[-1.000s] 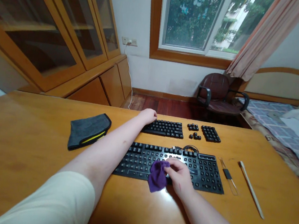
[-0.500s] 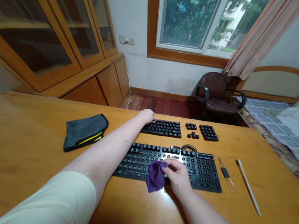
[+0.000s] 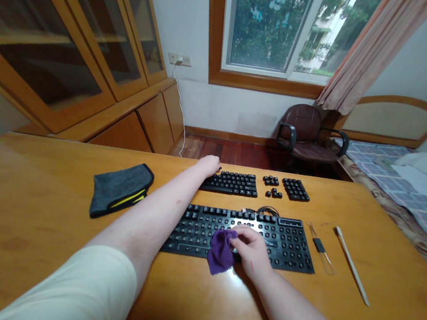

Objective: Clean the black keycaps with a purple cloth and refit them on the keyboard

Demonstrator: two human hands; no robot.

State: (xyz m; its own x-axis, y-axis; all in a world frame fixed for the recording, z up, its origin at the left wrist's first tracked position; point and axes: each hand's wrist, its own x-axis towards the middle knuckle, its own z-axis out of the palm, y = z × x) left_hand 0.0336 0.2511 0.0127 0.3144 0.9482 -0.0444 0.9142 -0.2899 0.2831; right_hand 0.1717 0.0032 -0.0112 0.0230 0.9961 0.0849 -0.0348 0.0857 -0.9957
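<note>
My left hand [image 3: 208,166] is stretched to the far side of the desk, its fingers closed at the upper left corner of a block of loose black keycaps [image 3: 237,184]. A small dark keycap [image 3: 219,168] shows at its fingertips. Nearer me lies a black keyboard [image 3: 291,252] with most of its switches bare and a top row of caps still on. My right hand [image 3: 252,250] pinches a purple cloth [image 3: 221,252] over the keyboard's lower middle. My left forearm covers the keyboard's left end.
A folded grey cloth [image 3: 120,187] with yellow edging lies left of my left arm. More keycaps [image 3: 296,190] are grouped at the back right. A wire keycap puller [image 3: 319,246] and a long brush [image 3: 352,268] lie right of the keyboard. A coiled cable [image 3: 268,211] sits behind it.
Both hands stay in nearly the same places. A dark keycap shows a little more clearly at my left fingertips. The whole view has shifted slightly.
</note>
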